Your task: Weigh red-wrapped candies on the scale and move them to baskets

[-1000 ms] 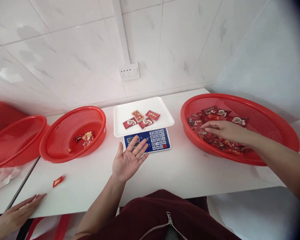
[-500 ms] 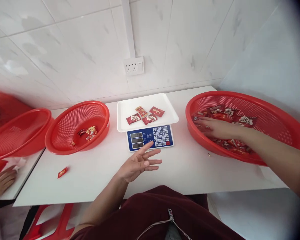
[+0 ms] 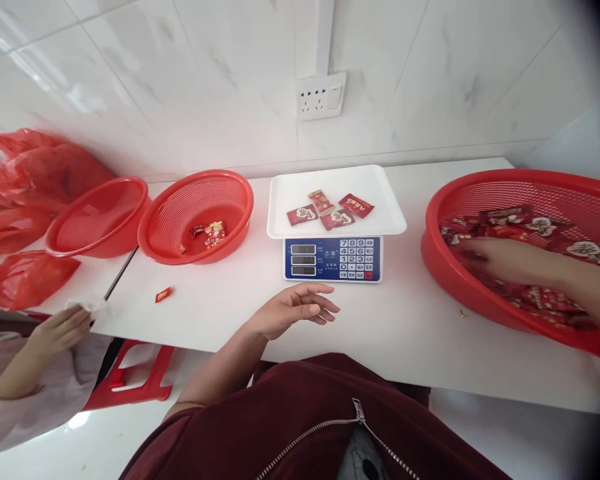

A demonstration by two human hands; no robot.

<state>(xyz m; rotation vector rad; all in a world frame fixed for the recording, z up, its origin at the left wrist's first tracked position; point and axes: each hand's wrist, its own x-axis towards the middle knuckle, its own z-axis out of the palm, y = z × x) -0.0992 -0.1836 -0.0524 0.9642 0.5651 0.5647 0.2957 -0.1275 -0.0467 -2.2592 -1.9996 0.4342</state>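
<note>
Left hand: the left hand (image 3: 300, 308) hovers palm down just above the table (image 3: 405, 327), near the front of the scale (image 3: 333, 259). Its fingers are loosely apart and it holds nothing; it touches neither scale nor tray.
Right hand: the right hand (image 3: 505, 261) lies inside the large red basket (image 3: 520, 175) at the right, resting on the heap of wrapped sweets (image 3: 540, 225). Its fingertips are sunk among the wrappers, so I cannot tell whether they are closed on one.
Large basket: it stands on the right part of the table, well apart from the scale. Its low, wide wall lets the forearm come in over the near rim.
Scale: it sits at the middle of the table with its blue keypad and readouts facing the person, so they can be read from the seat.
Tray: the white tray (image 3: 380, 200) rests flat on top of the scale, so whatever lies on it bears on the scale.
Sweets on tray: four red sweets (image 3: 336, 210) lie close together at its middle, clear of the rim.
Smaller basket: a smaller red basket (image 3: 180, 200) stands left of the scale with a few sweets (image 3: 210, 233) at its bottom.
Basin: a red basin (image 3: 95, 220) sits farther left, touching that basket.
Stray sweet: one lone sweet (image 3: 163, 294) lies on the table, near the smaller basket.
Other person: at the near left another person's hand (image 3: 60, 328) holds something white (image 3: 87, 305) at the table edge.
</note>
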